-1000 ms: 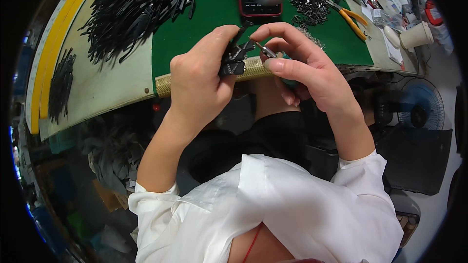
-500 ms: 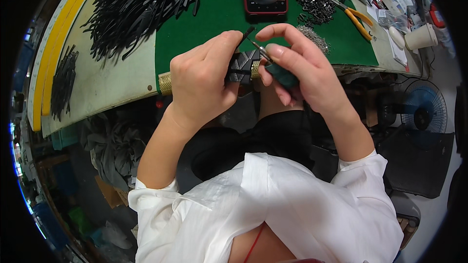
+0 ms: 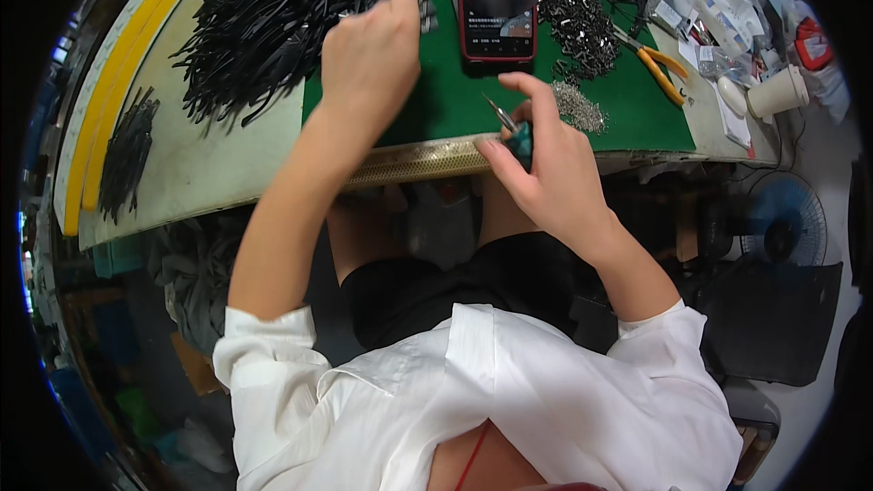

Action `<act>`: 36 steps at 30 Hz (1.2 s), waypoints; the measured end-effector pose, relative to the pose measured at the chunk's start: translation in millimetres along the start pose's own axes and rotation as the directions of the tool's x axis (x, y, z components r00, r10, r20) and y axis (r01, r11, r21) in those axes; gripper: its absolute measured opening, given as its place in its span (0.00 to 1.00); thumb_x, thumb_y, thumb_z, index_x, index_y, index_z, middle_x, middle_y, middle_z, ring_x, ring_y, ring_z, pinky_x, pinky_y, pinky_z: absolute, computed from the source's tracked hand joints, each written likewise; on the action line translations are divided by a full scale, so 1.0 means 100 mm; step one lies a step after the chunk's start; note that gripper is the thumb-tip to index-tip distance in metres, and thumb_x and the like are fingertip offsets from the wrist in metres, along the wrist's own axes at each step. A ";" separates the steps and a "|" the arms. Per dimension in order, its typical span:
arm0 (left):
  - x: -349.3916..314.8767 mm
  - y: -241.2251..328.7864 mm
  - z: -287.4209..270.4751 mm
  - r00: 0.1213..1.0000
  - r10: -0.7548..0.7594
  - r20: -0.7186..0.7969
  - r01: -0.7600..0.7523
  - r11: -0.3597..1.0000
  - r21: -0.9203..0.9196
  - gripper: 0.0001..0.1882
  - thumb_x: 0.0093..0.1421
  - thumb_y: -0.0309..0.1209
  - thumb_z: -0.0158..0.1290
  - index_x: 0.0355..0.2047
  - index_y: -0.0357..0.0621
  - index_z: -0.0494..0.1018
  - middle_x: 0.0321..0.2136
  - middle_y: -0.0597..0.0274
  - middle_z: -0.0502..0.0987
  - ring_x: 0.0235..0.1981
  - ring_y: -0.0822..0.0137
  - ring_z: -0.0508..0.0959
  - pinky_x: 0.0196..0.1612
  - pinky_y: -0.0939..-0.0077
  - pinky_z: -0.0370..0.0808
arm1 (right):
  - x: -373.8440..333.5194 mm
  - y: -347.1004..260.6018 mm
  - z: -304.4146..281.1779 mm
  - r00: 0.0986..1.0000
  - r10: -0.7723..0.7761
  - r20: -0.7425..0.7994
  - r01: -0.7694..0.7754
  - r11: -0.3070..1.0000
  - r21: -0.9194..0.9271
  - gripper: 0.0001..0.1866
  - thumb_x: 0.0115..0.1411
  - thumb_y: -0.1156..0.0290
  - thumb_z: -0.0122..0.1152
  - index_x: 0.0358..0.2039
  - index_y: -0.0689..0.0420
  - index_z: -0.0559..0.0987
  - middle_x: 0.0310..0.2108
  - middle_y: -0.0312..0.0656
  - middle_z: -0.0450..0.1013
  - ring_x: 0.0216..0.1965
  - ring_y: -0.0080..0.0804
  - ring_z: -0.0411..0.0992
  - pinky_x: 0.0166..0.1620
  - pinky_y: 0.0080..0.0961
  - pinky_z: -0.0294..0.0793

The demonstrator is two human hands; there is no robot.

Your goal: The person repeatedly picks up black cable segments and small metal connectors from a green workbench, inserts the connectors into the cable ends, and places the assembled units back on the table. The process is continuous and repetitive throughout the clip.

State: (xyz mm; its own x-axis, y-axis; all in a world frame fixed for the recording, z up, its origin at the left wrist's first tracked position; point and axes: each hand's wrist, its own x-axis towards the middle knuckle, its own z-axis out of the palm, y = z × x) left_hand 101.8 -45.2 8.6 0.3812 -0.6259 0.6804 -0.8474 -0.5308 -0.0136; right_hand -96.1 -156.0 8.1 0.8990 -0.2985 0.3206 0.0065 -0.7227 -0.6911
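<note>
My right hand (image 3: 555, 159) is closed round a small screwdriver (image 3: 516, 132) with a dark green handle. Its thin metal shaft points up and left, clear of anything. My left hand (image 3: 375, 59) reaches over the far side of the green mat (image 3: 446, 95), beside a big pile of black straps (image 3: 264, 32). Its fingers are curled, mostly hidden behind the back of the hand. Next to its fingertips a dark piece with silvery parts (image 3: 426, 11) shows; I cannot tell whether the hand grips it.
A red-cased phone (image 3: 497, 47) stands behind the mat. To its right are a heap of small dark metal parts (image 3: 582, 32), small silvery pieces (image 3: 582, 109) and orange-handled pliers (image 3: 662, 73). A perforated gold strip (image 3: 418, 164) edges the table; a white cup (image 3: 777, 91) lies far right.
My left hand has moved away from the screwdriver, up toward the strap pile. The black block no longer shows between my hands. The right hand, still gripping the screwdriver, has dropped slightly.
</note>
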 end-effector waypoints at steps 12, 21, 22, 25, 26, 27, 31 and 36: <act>0.61 -0.63 0.39 0.826 -0.218 0.520 0.031 0.938 0.345 0.14 0.51 0.39 0.64 0.29 0.38 0.82 0.30 0.49 0.83 0.34 0.50 0.84 0.38 0.59 0.81 | -0.14 0.18 -0.17 0.997 0.034 0.072 -0.039 0.997 0.065 0.23 0.57 0.69 0.66 0.52 0.58 0.70 0.31 0.50 0.78 0.31 0.49 0.79 0.34 0.37 0.76; 0.25 -0.54 0.08 0.859 -0.174 0.481 0.029 0.955 0.295 0.16 0.52 0.40 0.67 0.29 0.40 0.81 0.27 0.53 0.82 0.32 0.54 0.84 0.34 0.63 0.81 | -0.20 0.25 -0.28 0.992 0.105 0.075 -0.112 0.990 0.088 0.19 0.57 0.70 0.65 0.49 0.58 0.74 0.31 0.47 0.76 0.31 0.44 0.78 0.36 0.32 0.75; 0.19 -0.52 0.04 0.866 -0.166 0.471 0.037 0.962 0.271 0.15 0.52 0.40 0.65 0.29 0.40 0.80 0.27 0.52 0.82 0.32 0.52 0.83 0.35 0.61 0.80 | -0.21 0.26 -0.29 0.989 0.125 0.074 -0.131 0.987 0.089 0.19 0.57 0.71 0.65 0.49 0.57 0.74 0.30 0.47 0.76 0.30 0.43 0.77 0.36 0.31 0.75; -0.01 -0.50 -0.07 0.899 -0.148 0.412 0.060 0.973 0.221 0.11 0.53 0.37 0.61 0.28 0.42 0.77 0.25 0.51 0.80 0.30 0.49 0.81 0.35 0.57 0.78 | -0.22 0.29 -0.29 0.994 0.100 0.051 -0.105 0.990 0.096 0.19 0.57 0.72 0.65 0.49 0.58 0.74 0.29 0.45 0.74 0.29 0.40 0.76 0.35 0.30 0.74; -0.08 -0.46 -0.11 0.908 -0.148 0.392 0.075 0.978 0.196 0.10 0.53 0.36 0.61 0.28 0.43 0.76 0.23 0.54 0.79 0.28 0.50 0.81 0.33 0.58 0.78 | -0.22 0.28 -0.29 0.993 0.105 0.055 -0.111 0.989 0.099 0.19 0.57 0.72 0.65 0.49 0.58 0.74 0.28 0.45 0.74 0.29 0.40 0.76 0.35 0.30 0.73; -0.14 -0.42 -0.14 0.904 -0.141 0.403 0.071 0.980 0.183 0.10 0.53 0.36 0.61 0.28 0.43 0.75 0.23 0.55 0.79 0.28 0.51 0.81 0.33 0.58 0.78 | -0.21 0.30 -0.29 0.995 0.092 0.044 -0.096 0.990 0.103 0.18 0.57 0.72 0.64 0.49 0.58 0.74 0.28 0.45 0.74 0.29 0.39 0.75 0.36 0.29 0.73; -0.31 -0.38 -0.23 0.899 -0.125 0.419 0.077 0.989 0.130 0.11 0.52 0.36 0.63 0.28 0.43 0.74 0.25 0.58 0.80 0.29 0.54 0.81 0.32 0.61 0.77 | -0.20 0.29 -0.28 0.993 0.102 0.053 -0.108 0.989 0.104 0.18 0.58 0.72 0.64 0.49 0.59 0.74 0.28 0.45 0.73 0.28 0.39 0.75 0.36 0.29 0.73; -0.33 -0.44 -0.35 0.915 -0.087 0.394 0.094 0.996 0.000 0.19 0.49 0.44 0.67 0.33 0.41 0.78 0.26 0.57 0.80 0.29 0.54 0.80 0.32 0.64 0.76 | -0.21 0.32 -0.32 0.994 0.102 0.037 -0.105 0.991 0.086 0.18 0.58 0.72 0.64 0.49 0.58 0.74 0.29 0.45 0.73 0.29 0.39 0.74 0.36 0.28 0.73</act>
State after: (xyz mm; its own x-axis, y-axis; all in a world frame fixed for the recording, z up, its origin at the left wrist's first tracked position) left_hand 113.5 18.9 12.2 0.5680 -0.7518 0.3350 -0.8077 -0.5875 0.0510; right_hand -128.7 -192.2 0.0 0.9103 -0.3477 0.2245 -0.0500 -0.6308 -0.7743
